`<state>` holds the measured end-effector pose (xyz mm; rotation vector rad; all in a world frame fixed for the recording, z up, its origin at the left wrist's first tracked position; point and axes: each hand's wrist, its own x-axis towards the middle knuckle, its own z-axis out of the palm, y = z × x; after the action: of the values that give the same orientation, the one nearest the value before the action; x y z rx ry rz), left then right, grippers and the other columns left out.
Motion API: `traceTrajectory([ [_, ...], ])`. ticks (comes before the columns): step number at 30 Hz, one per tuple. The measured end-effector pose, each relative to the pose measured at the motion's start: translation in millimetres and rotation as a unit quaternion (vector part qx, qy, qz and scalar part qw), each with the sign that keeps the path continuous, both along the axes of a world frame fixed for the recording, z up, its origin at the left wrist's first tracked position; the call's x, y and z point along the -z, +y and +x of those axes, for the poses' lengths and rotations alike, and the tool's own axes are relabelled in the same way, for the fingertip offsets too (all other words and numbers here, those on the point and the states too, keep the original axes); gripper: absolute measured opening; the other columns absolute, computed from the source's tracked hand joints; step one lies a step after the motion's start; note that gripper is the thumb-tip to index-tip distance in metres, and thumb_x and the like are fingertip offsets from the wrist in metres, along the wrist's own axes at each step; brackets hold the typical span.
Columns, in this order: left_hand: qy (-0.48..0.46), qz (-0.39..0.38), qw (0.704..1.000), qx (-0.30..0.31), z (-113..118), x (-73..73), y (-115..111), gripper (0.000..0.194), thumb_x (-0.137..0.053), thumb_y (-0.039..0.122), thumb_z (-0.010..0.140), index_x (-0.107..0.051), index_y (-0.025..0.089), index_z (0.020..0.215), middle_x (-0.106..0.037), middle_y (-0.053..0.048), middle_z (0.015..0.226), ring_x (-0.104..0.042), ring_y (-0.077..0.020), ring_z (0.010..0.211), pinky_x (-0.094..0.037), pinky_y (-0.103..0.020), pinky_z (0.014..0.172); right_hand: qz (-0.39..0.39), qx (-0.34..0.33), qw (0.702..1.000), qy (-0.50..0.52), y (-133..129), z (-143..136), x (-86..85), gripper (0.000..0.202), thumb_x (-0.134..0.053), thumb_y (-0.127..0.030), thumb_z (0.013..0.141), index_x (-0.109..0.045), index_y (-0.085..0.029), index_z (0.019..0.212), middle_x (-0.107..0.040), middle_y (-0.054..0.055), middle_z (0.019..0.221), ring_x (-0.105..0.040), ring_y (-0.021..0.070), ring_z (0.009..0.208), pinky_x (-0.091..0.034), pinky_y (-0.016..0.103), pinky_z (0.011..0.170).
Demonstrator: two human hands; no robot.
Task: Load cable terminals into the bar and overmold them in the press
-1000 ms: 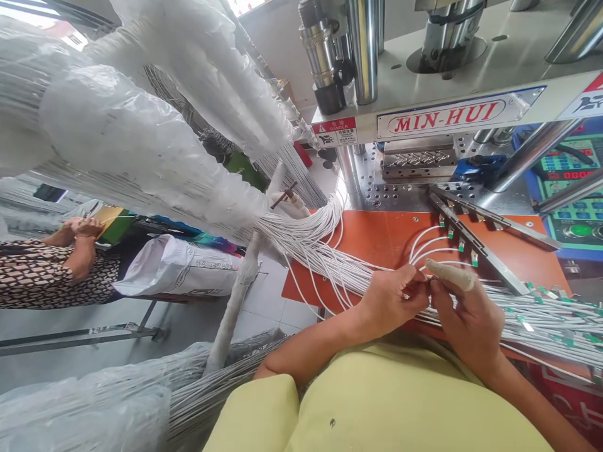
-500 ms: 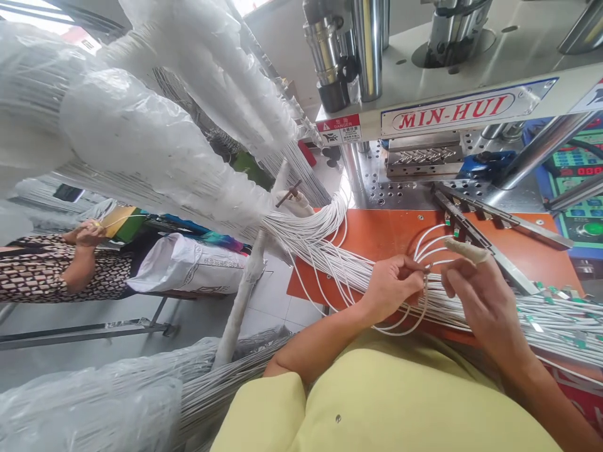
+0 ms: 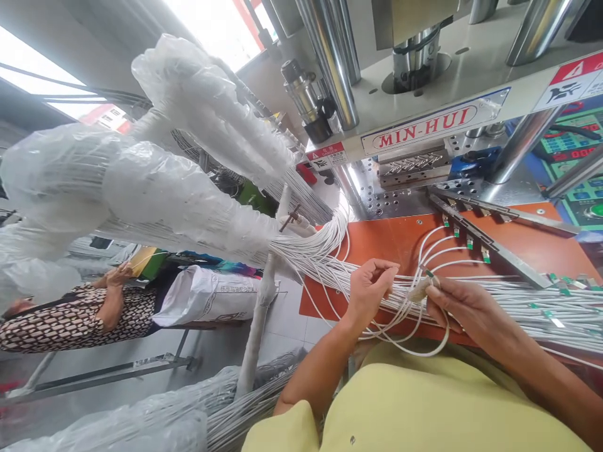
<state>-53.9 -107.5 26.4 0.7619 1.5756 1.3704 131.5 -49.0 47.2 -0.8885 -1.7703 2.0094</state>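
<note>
My right hand point(image 3: 455, 301) is closed on a white cable point(image 3: 436, 353), whose end with a small green and metal tip sticks up by the beige-covered index finger. The cable loops down below the hand. To its left, my left hand point(image 3: 370, 289) is above the bundle of white cables point(image 3: 325, 257), thumb and fingertips pinched together; whatever is between them, if anything, is too small to make out. Beyond my hands a metal bar fixture point(image 3: 490, 238) lies slanted, with several green-tipped cable ends seated along its near edge.
A second metal bar point(image 3: 518, 217) lies behind the first on the orange board point(image 3: 377, 238). The MIN-HUI press point(image 3: 424, 129) stands behind, its steel columns close by. Plastic-wrapped cable bundles point(image 3: 188, 194) hang on a rack point(image 3: 257, 320) at left. Another person point(image 3: 80, 314) works farther left.
My right hand has lowered and drawn left, the cable's green tip now showing upright at its fingers. My left hand has come away from the cable and shifted left. The camera view has tilted.
</note>
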Motion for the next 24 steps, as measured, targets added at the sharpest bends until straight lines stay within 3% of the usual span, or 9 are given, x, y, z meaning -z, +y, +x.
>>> traceTrajectory([
  [6,0.037,0.062,0.996,-0.056,-5.4,-24.1,-16.8,0.024,-0.070,0.037,0.089,-0.060,0.017,0.082,-0.058,0.005,0.059,-0.052,-0.0072,0.051,-0.045,-0.019,0.053,-0.103,-0.048,0.993,0.035,6.8,-2.9,6.9,0.056,-0.048,-0.063,0.099,-0.055,-0.019,0.064,-0.049,-0.002,0.057,-0.037,0.0097,0.051,-0.027,0.028,0.051],
  [10,0.119,0.080,0.982,-0.120,-13.5,-25.2,-40.8,0.013,-0.064,0.030,0.094,-0.061,0.018,0.088,-0.066,0.001,0.074,-0.062,-0.0112,0.065,-0.051,-0.022,0.063,-0.138,-0.053,0.988,0.049,7.1,-2.1,9.4,0.053,-0.049,-0.061,0.099,-0.056,-0.019,0.066,-0.049,-0.002,0.055,-0.035,0.0094,0.051,-0.026,0.028,0.052],
  [12,0.201,0.078,0.966,-0.145,-22.5,-22.3,-54.7,0.007,-0.060,0.021,0.094,-0.066,0.020,0.097,-0.071,-0.003,0.093,-0.068,-0.0154,0.085,-0.055,-0.027,0.074,-0.115,-0.061,0.991,0.037,7.1,-2.1,9.0,0.050,-0.051,-0.063,0.097,-0.062,-0.019,0.074,-0.048,-0.003,0.054,-0.033,0.0096,0.051,-0.025,0.028,0.051],
  [14,0.311,0.076,0.932,-0.170,-31.8,-21.1,-66.9,0.022,-0.057,0.014,0.092,-0.069,0.022,0.108,-0.070,-0.006,0.118,-0.064,-0.0210,0.116,-0.054,-0.034,0.094,-0.061,-0.049,0.997,0.015,5.8,-2.7,9.2,0.048,-0.053,-0.064,0.095,-0.069,-0.019,0.088,-0.045,-0.005,0.053,-0.034,0.0101,0.051,-0.025,0.027,0.051],
  [16,0.403,0.082,0.894,-0.176,-36.7,-24.1,-75.4,0.028,-0.056,0.013,0.092,-0.070,0.023,0.113,-0.068,-0.006,0.129,-0.054,-0.0233,0.133,-0.046,-0.042,0.110,0.028,-0.016,0.999,-0.021,2.6,-4.2,11.1,0.047,-0.055,-0.063,0.094,-0.072,-0.020,0.100,-0.046,-0.005,0.056,-0.038,0.0109,0.055,-0.029,0.026,0.053],
  [18,0.441,0.100,0.880,-0.142,-33.9,-30.9,-79.5,0.023,-0.058,0.015,0.095,-0.071,0.023,0.111,-0.072,-0.006,0.118,-0.060,-0.0221,0.123,-0.048,-0.042,0.108,0.133,0.018,0.989,-0.056,-2.0,-6.7,14.8,0.043,-0.055,-0.059,0.095,-0.073,-0.020,0.097,-0.053,-0.003,0.063,-0.044,0.0116,0.060,-0.034,0.026,0.057],
  [21,0.448,0.134,0.881,-0.068,-16.5,-42.3,-76.1,0.012,-0.064,0.019,0.094,-0.073,0.022,0.102,-0.076,-0.003,0.094,-0.065,-0.0183,0.091,-0.053,-0.035,0.089,0.269,0.034,0.959,-0.085,-9.0,-12.1,21.5,0.040,-0.053,-0.051,0.098,-0.069,-0.020,0.078,-0.057,-0.003,0.064,-0.046,0.0100,0.058,-0.036,0.024,0.056],
  [24,0.378,0.088,0.921,-0.031,4.1,-46.2,-64.6,0.009,-0.068,0.024,0.092,-0.076,0.020,0.095,-0.075,-0.003,0.083,-0.061,-0.0151,0.076,-0.052,-0.030,0.077,0.400,0.053,0.912,-0.077,-13.4,-18.3,26.4,0.040,-0.052,-0.042,0.100,-0.059,-0.020,0.067,-0.048,-0.006,0.052,-0.040,0.0080,0.047,-0.032,0.023,0.050],
])
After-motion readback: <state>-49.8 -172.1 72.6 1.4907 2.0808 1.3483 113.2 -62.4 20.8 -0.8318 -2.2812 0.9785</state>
